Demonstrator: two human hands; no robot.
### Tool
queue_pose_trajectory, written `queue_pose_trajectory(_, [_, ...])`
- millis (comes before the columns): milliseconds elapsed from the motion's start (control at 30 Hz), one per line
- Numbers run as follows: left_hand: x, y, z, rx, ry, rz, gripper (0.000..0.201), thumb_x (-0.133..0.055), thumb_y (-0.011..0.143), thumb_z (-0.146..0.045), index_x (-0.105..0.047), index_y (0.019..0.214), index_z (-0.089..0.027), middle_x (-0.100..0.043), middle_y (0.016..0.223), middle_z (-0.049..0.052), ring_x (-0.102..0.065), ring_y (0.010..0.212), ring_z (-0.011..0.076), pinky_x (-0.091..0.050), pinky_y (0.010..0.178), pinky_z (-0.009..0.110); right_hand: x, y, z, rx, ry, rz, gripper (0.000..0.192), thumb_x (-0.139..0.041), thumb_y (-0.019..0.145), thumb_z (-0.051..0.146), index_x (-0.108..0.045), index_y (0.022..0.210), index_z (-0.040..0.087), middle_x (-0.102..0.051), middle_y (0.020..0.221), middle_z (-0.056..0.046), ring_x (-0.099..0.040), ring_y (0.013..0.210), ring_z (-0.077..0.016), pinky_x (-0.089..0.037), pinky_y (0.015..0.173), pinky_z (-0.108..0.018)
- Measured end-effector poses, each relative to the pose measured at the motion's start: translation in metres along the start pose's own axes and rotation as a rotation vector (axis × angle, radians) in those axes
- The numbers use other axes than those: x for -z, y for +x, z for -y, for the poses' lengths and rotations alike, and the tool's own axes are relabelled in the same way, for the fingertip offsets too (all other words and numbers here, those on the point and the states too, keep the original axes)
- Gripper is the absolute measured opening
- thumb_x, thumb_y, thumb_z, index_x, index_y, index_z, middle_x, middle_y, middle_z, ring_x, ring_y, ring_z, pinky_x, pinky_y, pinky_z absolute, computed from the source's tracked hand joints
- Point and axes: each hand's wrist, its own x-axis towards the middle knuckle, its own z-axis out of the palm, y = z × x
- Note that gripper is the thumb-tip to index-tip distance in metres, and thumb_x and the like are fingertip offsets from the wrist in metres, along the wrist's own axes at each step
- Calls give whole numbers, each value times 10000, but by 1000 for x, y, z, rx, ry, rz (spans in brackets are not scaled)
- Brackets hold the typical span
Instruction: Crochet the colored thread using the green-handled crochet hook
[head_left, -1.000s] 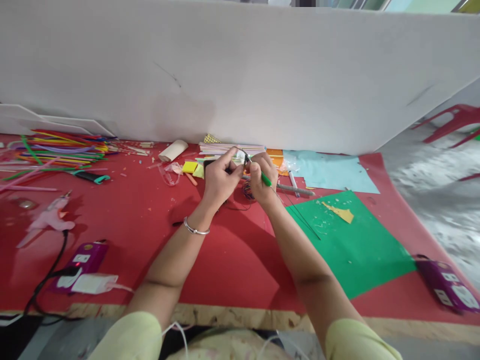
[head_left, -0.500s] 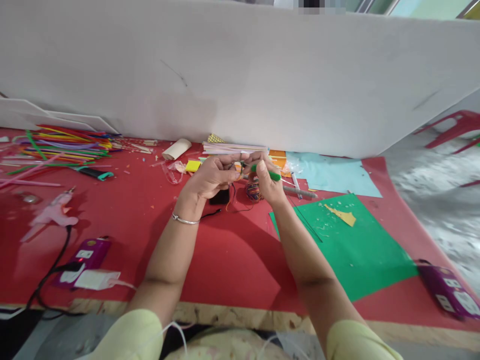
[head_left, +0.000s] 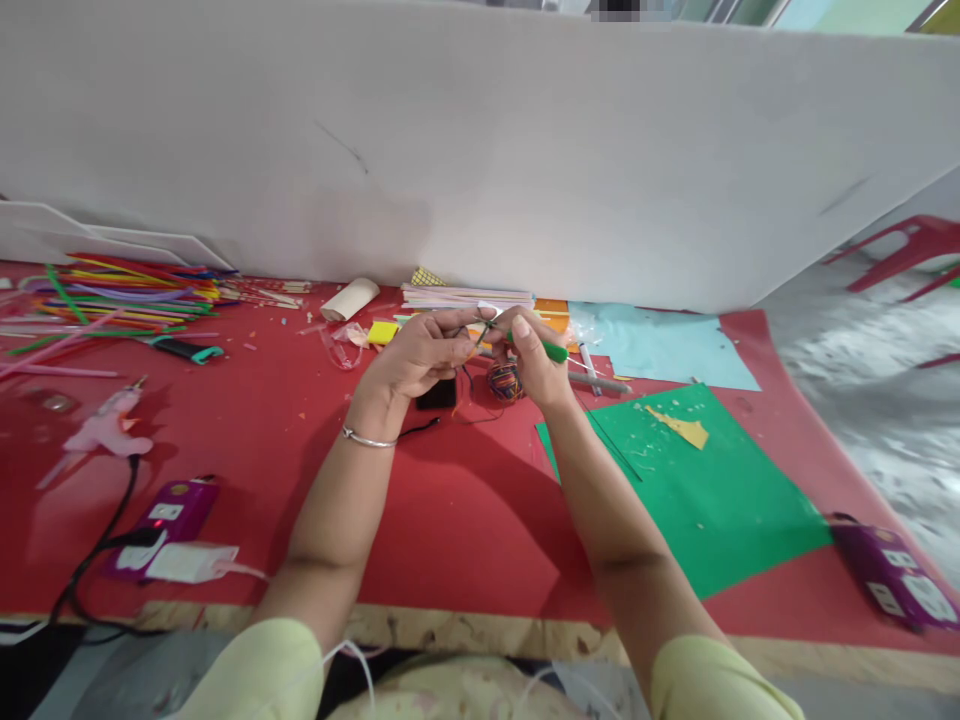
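red table (head_left: 465,520) bears green paper (head_left: 705,490), straws (head_left: 120,295), glue gun (head_left: 97,430).

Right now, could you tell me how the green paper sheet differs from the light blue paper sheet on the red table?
The green paper sheet lies nearer the person and looks larger; the light blue paper sheet lies farther back, against the white board. The green sheet carries a yellow paper scrap and small crumbs; the blue sheet shows none. A thin dark wire crosses the green sheet's left part, none crosses the blue. Both lie flat on the red table.
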Motion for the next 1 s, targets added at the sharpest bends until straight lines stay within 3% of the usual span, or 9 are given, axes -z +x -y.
queue_pose_trajectory(133, [8, 0, 1, 6, 10, 39, 515, -939, 652, -283, -849, 1151, -194, -433, 573, -77, -281, 459, 40, -169, 429, 204, 10, 3, 7, -20, 98, 55, 457, -520, 1118, 537, -797, 933, 225, -660, 855, -27, -633, 677, -134, -528, 592, -290])
queue_pose_trajectory(333, [16, 1, 0, 23, -17, 108, 477, -878, 649, -190, -845, 1122, -139, -389, 526, -103, -247, 453, 32, -184, 434, 192, 21, 6, 24, -77, 149, 156, 442, -560, 1111, 514, -846, 959, 213, -727, 964, -42, -687, 746, -118, -556, 641, -265])
queue_pose_trajectory(500, [12, 0, -3, 42, -17, 79, 429, -890, 712, -229, -840, 1131, -146, -436, 544, -92, -234, 443, 22, -138, 420, 183, 17, 4, 21, -77, 150, 171, 442, -534, 1119, 518, -829, 972, 224, -708, 882, -28, -677, 743, -135, -564, 660, -279])
queue_pose_trajectory(600, [9, 1, -4, 37, -40, 41, 381, -914, 727, -287, -843, 1072, -142, -545, 630, -57, -236, 436, 1, -107, 410, 185, 14, 3, 17, -55, 162, 171, 426, -527, 1125, 500, -817, 973, 227, -692, 857, -24, -668, 741, -139, -557, 651, -283])
queue_pose_trajectory(767, [6, 1, -4, 14, -46, 25, 498, -1018, 613, -245, -856, 1076, -160, -633, 678, -32, -273, 449, -2, -100, 405, 193, 14, 3, 18, -72, 151, 148, 444, -525, 1116, 541, -785, 954, 220, -694, 868, -33, -670, 754, -151, -565, 650, -293])
queue_pose_trajectory(1000, [0, 1, 0, -57, 50, -114, 536, -1031, 591, -246, -860, 1091, -159, -747, 758, 30, -408, 474, 25, -164, 416, 207, 12, 3, 17, 5, 85, 120, 410, -518, 1128, 493, -783, 959, 229, -702, 890, -38, -670, 766, -154, -563, 681, -314])
